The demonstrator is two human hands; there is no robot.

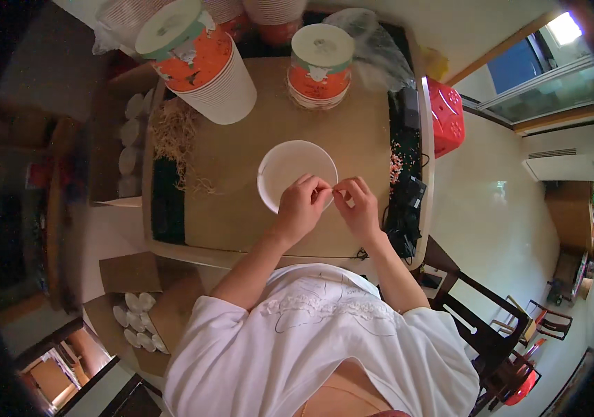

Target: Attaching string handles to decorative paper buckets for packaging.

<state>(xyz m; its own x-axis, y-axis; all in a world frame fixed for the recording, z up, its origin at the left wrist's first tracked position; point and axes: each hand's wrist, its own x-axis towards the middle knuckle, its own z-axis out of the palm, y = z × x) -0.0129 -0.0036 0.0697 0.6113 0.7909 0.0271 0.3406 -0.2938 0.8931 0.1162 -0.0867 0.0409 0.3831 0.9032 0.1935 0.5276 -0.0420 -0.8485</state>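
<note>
A round white bowl or tub [279, 163] sits on the tan board in front of me, and its inside looks plain white. Over its near right rim, my left hand [302, 205] and my right hand [358, 210] meet fingertip to fingertip. Both are closed in a pinch. Whatever lies between the fingertips is too small to make out. Beyond the bowl stands a short stack of orange and white paper tubs [318, 78] with a green-edged top. A taller, tilted stack of similar tubs [217, 87] is at the far left.
Tangled tan strands [174, 139] lie along the board's left edge. Small pink and white bits [396, 165] and black adapters with cables [407, 201] line the right. Clear plastic film [379, 52] is at the back. A red stool [445, 118] and an open carton [120, 333] stand beside the table.
</note>
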